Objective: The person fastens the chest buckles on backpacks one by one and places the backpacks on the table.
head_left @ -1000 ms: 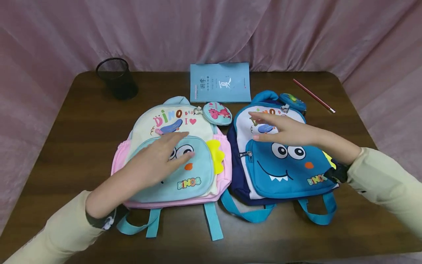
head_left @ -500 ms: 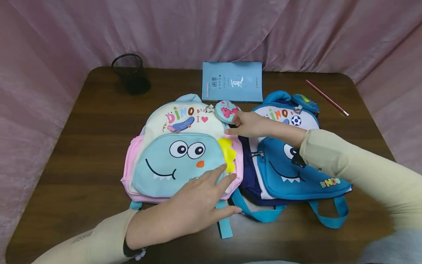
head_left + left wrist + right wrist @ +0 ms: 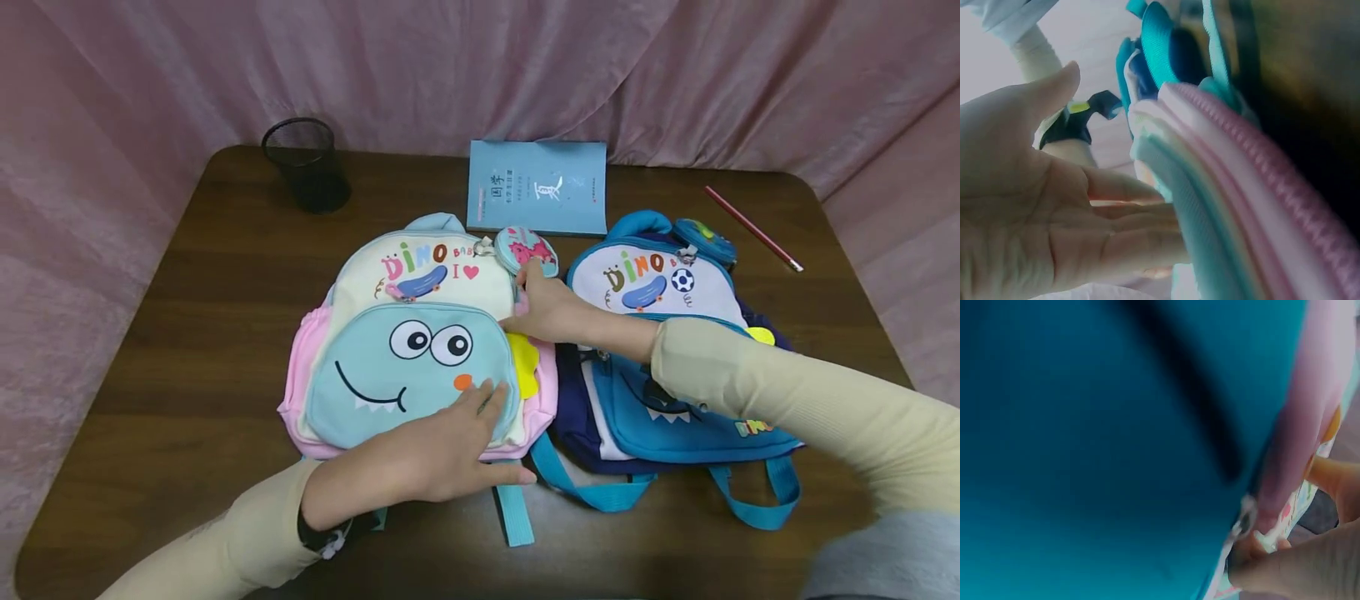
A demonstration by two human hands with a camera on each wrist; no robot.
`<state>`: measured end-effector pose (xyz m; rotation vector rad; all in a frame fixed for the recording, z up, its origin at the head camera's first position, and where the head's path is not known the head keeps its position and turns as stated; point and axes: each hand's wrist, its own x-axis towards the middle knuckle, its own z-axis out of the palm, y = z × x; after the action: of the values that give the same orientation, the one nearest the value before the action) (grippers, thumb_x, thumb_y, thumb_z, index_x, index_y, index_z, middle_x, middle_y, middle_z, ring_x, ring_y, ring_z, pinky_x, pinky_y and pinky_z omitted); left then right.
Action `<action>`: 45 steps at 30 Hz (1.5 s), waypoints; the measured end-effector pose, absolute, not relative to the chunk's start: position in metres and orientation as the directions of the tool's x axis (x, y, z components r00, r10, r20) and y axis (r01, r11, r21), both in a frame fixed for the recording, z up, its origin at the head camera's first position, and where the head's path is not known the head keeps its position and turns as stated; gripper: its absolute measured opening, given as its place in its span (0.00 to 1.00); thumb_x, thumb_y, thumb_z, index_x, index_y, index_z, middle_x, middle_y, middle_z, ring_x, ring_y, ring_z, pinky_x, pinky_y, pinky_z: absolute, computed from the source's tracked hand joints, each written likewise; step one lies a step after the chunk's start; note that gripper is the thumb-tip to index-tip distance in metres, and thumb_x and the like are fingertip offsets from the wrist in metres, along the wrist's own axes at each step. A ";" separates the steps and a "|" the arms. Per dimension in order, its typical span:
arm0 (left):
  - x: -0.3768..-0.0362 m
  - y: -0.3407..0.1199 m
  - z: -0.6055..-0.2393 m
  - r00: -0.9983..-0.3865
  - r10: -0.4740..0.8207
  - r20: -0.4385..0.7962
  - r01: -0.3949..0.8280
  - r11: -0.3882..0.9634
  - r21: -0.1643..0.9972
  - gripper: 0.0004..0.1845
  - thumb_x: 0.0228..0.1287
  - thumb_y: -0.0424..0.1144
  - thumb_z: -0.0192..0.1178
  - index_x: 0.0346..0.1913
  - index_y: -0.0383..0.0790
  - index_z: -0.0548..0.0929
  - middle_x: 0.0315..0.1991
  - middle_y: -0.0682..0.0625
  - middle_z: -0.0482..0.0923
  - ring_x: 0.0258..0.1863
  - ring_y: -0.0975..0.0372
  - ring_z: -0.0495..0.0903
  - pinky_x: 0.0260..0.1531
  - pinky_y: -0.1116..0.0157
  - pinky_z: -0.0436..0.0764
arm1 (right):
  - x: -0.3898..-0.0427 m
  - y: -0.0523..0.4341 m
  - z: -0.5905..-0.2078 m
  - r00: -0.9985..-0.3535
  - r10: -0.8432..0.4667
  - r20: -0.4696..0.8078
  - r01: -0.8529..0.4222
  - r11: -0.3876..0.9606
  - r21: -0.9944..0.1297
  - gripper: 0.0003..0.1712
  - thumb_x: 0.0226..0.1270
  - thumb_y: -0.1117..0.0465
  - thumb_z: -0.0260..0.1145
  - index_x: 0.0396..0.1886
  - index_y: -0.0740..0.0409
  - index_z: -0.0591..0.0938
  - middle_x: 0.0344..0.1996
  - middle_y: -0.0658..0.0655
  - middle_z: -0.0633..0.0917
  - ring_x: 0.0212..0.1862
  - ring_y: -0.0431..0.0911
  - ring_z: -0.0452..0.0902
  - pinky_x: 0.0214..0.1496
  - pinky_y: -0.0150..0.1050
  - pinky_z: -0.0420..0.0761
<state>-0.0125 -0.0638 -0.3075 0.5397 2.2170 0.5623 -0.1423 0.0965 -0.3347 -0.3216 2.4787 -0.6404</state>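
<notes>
**Two hands on the pink backpack, head and wrist views compared**

The table (image 3: 187,333) carried two backpacks side by side. The pink backpack (image 3: 420,342) lay flat at centre; the blue backpack (image 3: 660,333) lay just beside it, partly under the right sleeve (image 3: 757,392). Behind them lay a light-blue booklet (image 3: 537,187), a black mesh cup (image 3: 306,165) far left and a red pencil (image 3: 752,227) far right.

In the head view the left hand (image 3: 442,454) lay flat on the pink backpack's lower front pocket, fingers straight and spread, gripping nothing. The right hand (image 3: 551,308) sat at the bag's upper right edge, below the round pink coin pouch (image 3: 527,250), fingers curled.

The left wrist view showed what the head view did not: the bag's stacked pink and teal seams edge-on, the open palm (image 3: 1029,219) pressed against them. The right wrist view was mostly blurred blue fabric; at its lower right the fingertips (image 3: 1254,547) pinched a small piece at the bag's edge. Whether it was a zipper pull could not be told.
</notes>
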 end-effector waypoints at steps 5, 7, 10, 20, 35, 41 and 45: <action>-0.006 -0.061 -0.318 -0.658 0.547 -0.517 0.187 0.784 0.592 0.52 0.59 0.69 0.49 0.74 0.44 0.38 0.75 0.45 0.29 0.72 0.48 0.41 0.61 0.41 0.59 | -0.139 0.095 -0.326 -0.857 -0.354 -0.374 -0.071 0.801 -0.594 0.32 0.56 0.55 0.70 0.53 0.58 0.62 0.43 0.64 0.77 0.39 0.54 0.75 0.40 0.39 0.78; -0.005 -0.060 -0.321 -0.698 0.534 -0.478 0.176 0.774 0.608 0.52 0.59 0.68 0.49 0.74 0.47 0.33 0.74 0.48 0.23 0.73 0.48 0.38 0.60 0.39 0.58 | -0.136 0.093 -0.320 -0.873 -0.352 -0.336 -0.058 0.760 -0.647 0.29 0.57 0.58 0.70 0.51 0.56 0.63 0.47 0.64 0.76 0.42 0.54 0.75 0.42 0.40 0.80; -0.002 -0.059 -0.323 -0.748 0.511 -0.422 0.156 0.755 0.638 0.54 0.59 0.68 0.49 0.72 0.50 0.27 0.72 0.54 0.14 0.73 0.52 0.28 0.61 0.38 0.53 | -0.125 0.089 -0.310 -0.902 -0.347 -0.258 -0.039 0.659 -0.751 0.24 0.57 0.62 0.69 0.47 0.56 0.65 0.49 0.62 0.75 0.44 0.53 0.75 0.42 0.39 0.81; 0.016 -0.064 -0.299 -0.927 0.362 -0.097 0.086 0.456 0.886 0.66 0.51 0.51 0.68 0.69 0.55 0.18 0.69 0.62 0.09 0.71 0.60 0.23 0.63 0.37 0.34 | -0.069 0.070 -0.267 -0.952 -0.301 0.051 -0.081 0.089 -0.993 0.20 0.51 0.78 0.65 0.35 0.61 0.65 0.44 0.61 0.74 0.48 0.51 0.74 0.43 0.42 0.82; 0.041 -0.075 -0.267 -0.944 0.159 0.289 0.330 0.480 0.813 0.72 0.26 0.31 0.76 0.74 0.44 0.36 0.74 0.50 0.26 0.72 0.52 0.38 0.54 0.49 0.71 | -0.014 0.024 -0.272 -0.886 -0.060 0.459 -0.436 -0.224 -0.871 0.19 0.50 0.77 0.65 0.16 0.54 0.66 0.32 0.57 0.74 0.46 0.55 0.73 0.40 0.42 0.79; 0.026 -0.110 -0.308 -0.799 0.018 0.601 0.542 0.454 0.707 0.60 0.24 0.33 0.76 0.70 0.33 0.56 0.66 0.43 0.62 0.59 0.51 0.69 0.54 0.56 0.74 | -0.023 -0.005 -0.320 -0.824 -0.101 0.557 -0.533 -0.192 -0.824 0.13 0.50 0.61 0.72 0.17 0.48 0.75 0.36 0.52 0.76 0.47 0.50 0.72 0.38 0.40 0.76; 0.015 -0.134 -0.348 -0.658 -0.193 0.728 0.617 0.415 0.668 0.48 0.24 0.32 0.78 0.59 0.26 0.72 0.52 0.36 0.77 0.44 0.48 0.81 0.46 0.58 0.79 | -0.023 -0.014 -0.305 -0.764 -0.231 0.602 -0.587 -0.137 -0.798 0.09 0.53 0.54 0.70 0.20 0.41 0.78 0.37 0.45 0.76 0.44 0.42 0.71 0.37 0.36 0.73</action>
<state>0.0151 -0.1341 -0.3477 0.6069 3.1900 2.2305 -0.0226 -0.0137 -0.3050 -1.0901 2.2093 -2.3472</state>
